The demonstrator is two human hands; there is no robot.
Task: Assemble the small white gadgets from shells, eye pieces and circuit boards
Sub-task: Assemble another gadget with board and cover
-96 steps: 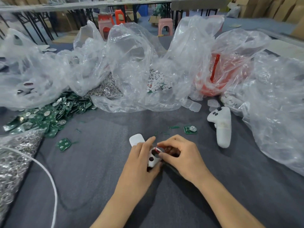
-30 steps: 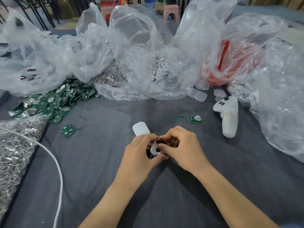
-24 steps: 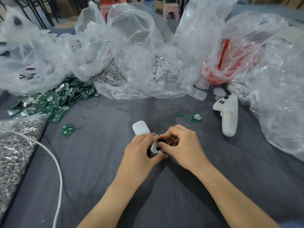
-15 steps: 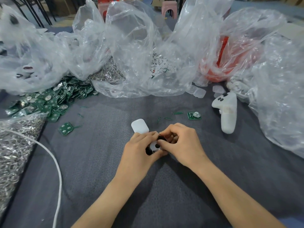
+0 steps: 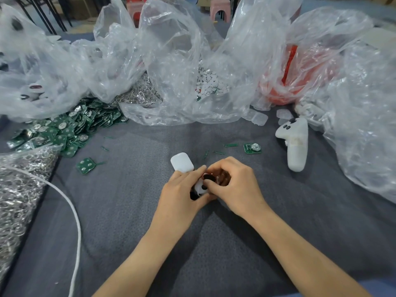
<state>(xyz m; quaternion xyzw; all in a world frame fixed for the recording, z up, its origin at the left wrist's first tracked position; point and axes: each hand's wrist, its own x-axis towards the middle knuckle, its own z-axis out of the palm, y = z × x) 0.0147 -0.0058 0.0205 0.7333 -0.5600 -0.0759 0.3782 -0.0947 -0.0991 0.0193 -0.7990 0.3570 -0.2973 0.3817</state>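
left hand (image 5: 180, 196) still grips the shell (image 5: 200, 189), right hand (image 5: 235, 187) keeps pinching the eye piece (image 5: 209, 178) into it; fitting seems unfinished.

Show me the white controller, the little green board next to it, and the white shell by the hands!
white controller (image 5: 296, 154): head view, middle of its handle.
green board (image 5: 252, 148): head view, centre of the board.
white shell (image 5: 181, 162): head view, centre of its smooth top.
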